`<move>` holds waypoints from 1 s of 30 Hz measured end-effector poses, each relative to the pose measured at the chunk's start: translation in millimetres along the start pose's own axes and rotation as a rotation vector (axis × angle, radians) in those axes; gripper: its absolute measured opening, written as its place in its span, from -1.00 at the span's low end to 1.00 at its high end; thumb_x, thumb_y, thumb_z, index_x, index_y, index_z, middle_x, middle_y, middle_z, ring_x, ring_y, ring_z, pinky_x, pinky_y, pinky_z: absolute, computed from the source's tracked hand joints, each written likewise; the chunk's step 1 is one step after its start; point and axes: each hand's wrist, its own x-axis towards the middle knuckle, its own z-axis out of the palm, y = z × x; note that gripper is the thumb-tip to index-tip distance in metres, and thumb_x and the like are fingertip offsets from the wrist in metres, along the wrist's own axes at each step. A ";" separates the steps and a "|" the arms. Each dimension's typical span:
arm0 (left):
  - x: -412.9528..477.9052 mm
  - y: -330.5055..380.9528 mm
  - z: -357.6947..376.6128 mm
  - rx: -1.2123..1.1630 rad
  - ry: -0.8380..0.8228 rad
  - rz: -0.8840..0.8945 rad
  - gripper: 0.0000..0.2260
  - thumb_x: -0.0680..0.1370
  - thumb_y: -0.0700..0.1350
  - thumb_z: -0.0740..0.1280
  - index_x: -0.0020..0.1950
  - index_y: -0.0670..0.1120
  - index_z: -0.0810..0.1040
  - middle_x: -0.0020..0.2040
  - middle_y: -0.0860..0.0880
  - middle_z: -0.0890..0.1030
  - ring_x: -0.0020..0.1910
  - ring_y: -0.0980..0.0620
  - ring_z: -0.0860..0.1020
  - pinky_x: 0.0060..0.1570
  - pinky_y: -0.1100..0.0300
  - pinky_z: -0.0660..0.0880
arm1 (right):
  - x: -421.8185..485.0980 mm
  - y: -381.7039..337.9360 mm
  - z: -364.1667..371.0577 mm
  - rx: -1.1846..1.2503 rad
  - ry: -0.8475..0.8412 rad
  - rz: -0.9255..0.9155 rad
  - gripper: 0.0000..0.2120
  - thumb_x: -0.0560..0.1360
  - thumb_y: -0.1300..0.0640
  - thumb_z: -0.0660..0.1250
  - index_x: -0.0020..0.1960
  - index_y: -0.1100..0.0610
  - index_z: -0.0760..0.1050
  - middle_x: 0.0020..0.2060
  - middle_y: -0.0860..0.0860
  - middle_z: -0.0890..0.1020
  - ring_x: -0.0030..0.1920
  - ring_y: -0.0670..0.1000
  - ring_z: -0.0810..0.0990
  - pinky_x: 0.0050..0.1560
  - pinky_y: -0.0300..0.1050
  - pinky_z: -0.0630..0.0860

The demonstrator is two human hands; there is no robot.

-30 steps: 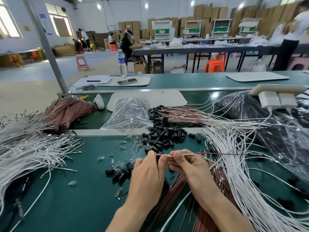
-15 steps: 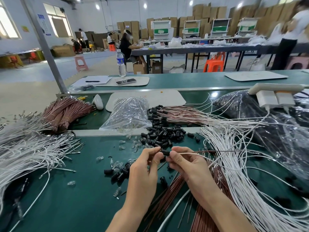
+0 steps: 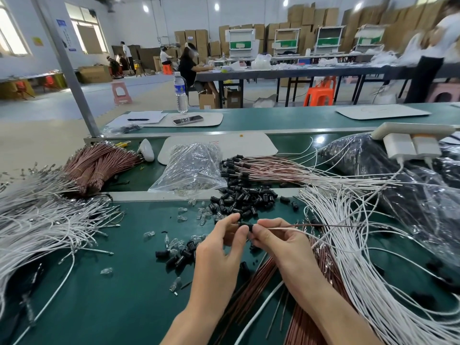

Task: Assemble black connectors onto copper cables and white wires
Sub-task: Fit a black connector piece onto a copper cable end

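Note:
My left hand pinches a black connector between thumb and fingertips, above the green table. My right hand meets it from the right and pinches a copper cable and a white wire right at the connector's end. Both strands run off to the right. A heap of loose black connectors lies just beyond my hands, and a smaller cluster sits to the left. Copper cables lie under my wrists, white wires to the right.
Finished cables with black connectors lie at the back centre beside a clear plastic bag. White wire bundles and tied copper bundles fill the left. Small clear bulbs are scattered about. Dark bags and a power strip sit far right.
My hands have lifted slightly and moved away from me. The left fingers shifted from covering the connector to pinching it at its end, while the right hand keeps hold of the wires.

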 end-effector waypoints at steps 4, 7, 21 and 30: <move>-1.5 -2.5 0.8 0.305 -0.071 0.028 -0.50 0.63 0.37 0.01 0.33 0.10 0.46 0.08 0.20 0.62 0.08 0.21 0.54 0.10 0.24 0.47 | -3.9 0.1 2.6 -0.083 -0.061 -0.003 -0.85 0.38 0.04 0.54 -0.07 0.03 0.71 -0.06 0.11 0.75 0.02 0.09 0.74 0.05 -0.18 0.64; 2.0 -1.0 -1.9 0.495 -0.005 0.127 -0.56 0.67 0.28 -0.04 0.10 0.04 0.51 -0.06 0.17 0.58 -0.09 0.21 0.46 -0.02 0.26 0.37 | -4.3 -1.3 3.4 -0.087 -0.078 0.003 -0.85 0.39 0.06 0.53 -0.07 0.07 0.71 -0.08 0.13 0.75 0.01 0.07 0.74 0.01 -0.22 0.64; 1.2 0.7 0.3 0.440 -0.071 0.095 -0.60 0.69 0.12 -0.10 0.12 0.04 0.50 -0.03 0.15 0.54 -0.08 0.16 0.44 0.02 0.19 0.39 | -3.8 0.8 4.1 -0.126 -0.103 -0.031 -0.87 0.37 0.08 0.52 -0.09 0.06 0.72 -0.13 0.13 0.76 -0.03 0.06 0.75 -0.06 -0.26 0.62; 17.5 -1.1 -39.9 0.177 0.160 -0.058 -0.72 0.67 0.18 -0.03 -0.05 0.18 0.43 -0.44 0.10 0.37 -0.49 0.15 0.34 -0.45 0.27 0.28 | 0.5 -22.4 -15.4 0.248 0.077 -0.059 -0.80 0.44 0.13 0.42 0.02 0.12 0.72 0.02 0.21 0.73 0.00 0.11 0.74 -0.10 -0.21 0.66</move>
